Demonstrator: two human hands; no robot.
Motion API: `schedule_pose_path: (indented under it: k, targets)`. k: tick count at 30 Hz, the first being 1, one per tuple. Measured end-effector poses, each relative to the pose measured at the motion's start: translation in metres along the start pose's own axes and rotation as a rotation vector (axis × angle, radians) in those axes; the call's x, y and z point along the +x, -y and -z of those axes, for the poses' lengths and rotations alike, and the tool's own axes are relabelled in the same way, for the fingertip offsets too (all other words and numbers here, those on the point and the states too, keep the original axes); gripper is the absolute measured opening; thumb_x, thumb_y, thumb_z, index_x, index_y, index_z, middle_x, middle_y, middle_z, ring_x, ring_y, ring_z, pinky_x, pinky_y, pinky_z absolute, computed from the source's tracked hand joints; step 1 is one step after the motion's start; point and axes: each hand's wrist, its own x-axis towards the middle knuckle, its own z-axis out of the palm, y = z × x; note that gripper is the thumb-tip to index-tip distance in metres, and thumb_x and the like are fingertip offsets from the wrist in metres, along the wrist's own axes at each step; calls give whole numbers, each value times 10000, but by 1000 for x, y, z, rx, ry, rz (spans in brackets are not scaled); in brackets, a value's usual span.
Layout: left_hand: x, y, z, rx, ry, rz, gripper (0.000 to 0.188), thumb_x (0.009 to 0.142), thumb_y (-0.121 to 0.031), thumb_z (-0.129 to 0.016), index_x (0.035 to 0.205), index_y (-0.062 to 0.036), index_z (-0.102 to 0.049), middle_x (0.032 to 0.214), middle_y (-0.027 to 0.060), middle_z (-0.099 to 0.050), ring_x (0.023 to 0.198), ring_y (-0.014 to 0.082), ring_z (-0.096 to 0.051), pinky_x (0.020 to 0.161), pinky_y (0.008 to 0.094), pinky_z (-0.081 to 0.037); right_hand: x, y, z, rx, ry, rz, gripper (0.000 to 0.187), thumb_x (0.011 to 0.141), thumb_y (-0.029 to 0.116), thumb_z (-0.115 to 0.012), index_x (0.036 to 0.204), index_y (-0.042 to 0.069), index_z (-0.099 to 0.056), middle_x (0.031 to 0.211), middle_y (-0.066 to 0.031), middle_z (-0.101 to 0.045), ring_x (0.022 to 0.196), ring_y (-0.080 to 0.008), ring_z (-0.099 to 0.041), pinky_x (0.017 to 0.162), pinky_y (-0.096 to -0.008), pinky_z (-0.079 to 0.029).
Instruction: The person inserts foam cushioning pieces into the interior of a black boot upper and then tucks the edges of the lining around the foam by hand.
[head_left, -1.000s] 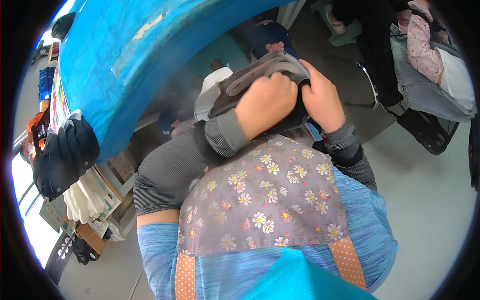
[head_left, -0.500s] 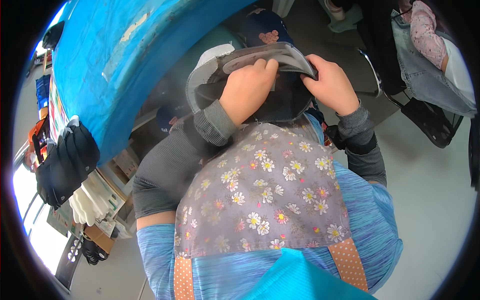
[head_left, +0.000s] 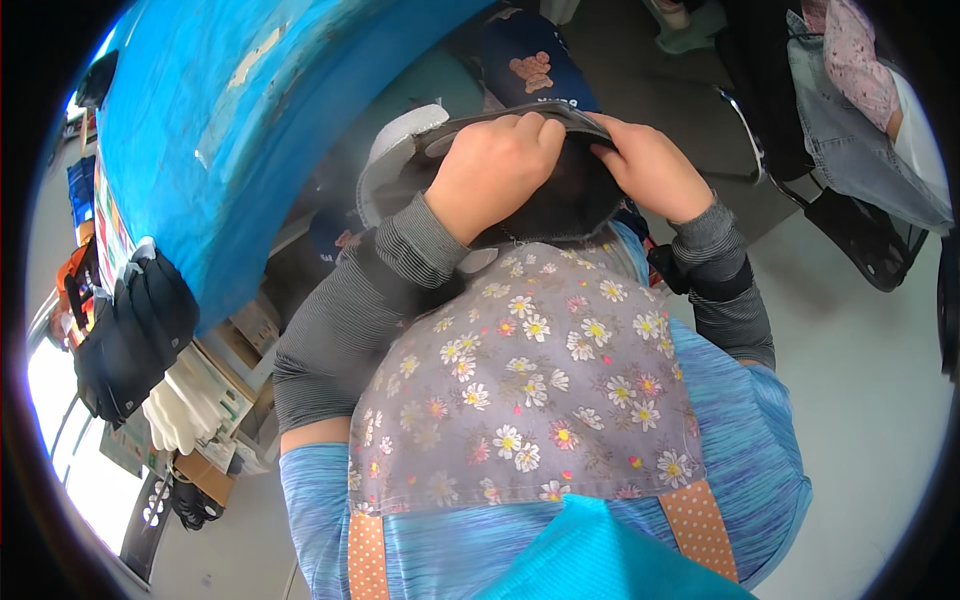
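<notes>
In front of my chest is a dark, open cap (head_left: 592, 190), its hollow inside facing me. A light grey, curved stiff band (head_left: 378, 178) runs along its left side, rough and pale at the upper end. My left hand (head_left: 500, 165) is closed over the cap's upper rim, knuckles up, with its fingertips hidden inside. At the right end of that rim, my right hand (head_left: 655, 165) pinches the edge between thumb and fingers. Just beyond lies a navy cap (head_left: 530, 65) with a pinkish bear patch.
A blue-covered surface (head_left: 240, 120) curves across the upper left. Another navy cap (head_left: 335, 235) sits below its edge. Black garments (head_left: 135, 335) and white gloves (head_left: 180, 405) hang at left. At right are a black chair (head_left: 865, 240) and a seated person's denim-clad leg (head_left: 850, 130).
The cap's rim has tipped down and toward me, showing less of its pale inner band. My left hand has shifted slightly left along it; the right keeps its pinch. More of the navy cap beyond shows.
</notes>
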Motion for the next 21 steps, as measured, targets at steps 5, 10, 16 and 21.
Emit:
schedule_pose_path:
  k: [5, 10, 16, 21]
  targets:
    - [-2, 3, -6, 5, -6, 27, 156, 873, -168, -629, 837, -73, -510, 741, 57, -575, 644, 210, -626, 542, 315, -503, 1, -7, -1, -93, -31, 77, 339, 968, 200, -500, 1271, 54, -551, 746, -191, -664, 541, -301, -649, 605, -378, -535]
    - [-2, 5, -7, 15, -17, 10, 166, 877, -178, -631, 834, -77, -506, 732, 55, -570, 649, 209, -625, 538, 315, -500, 3, 6, 9, -114, 74, -64, 375, 990, 253, -474, 1315, 74, -529, 733, -200, -651, 625, -328, -650, 638, -408, -521]
    - [1, 7, -10, 9, -85, 21, 182, 869, -179, -647, 814, -80, -504, 701, 46, -546, 635, 205, -610, 525, 317, -490, 10, -10, 1, -120, -36, 152, 374, 966, 203, -508, 1331, 124, -533, 605, -148, -620, 614, -338, -632, 633, -410, -514]
    - [1, 11, -15, 13, -93, 36, 201, 857, -173, -668, 782, -84, -503, 674, 38, -526, 620, 199, -595, 515, 319, -480, 11, -1, 8, -92, 105, 49, 412, 911, 141, -573, 1321, 108, -551, 832, -211, -647, 751, -378, -624, 695, -414, -495]
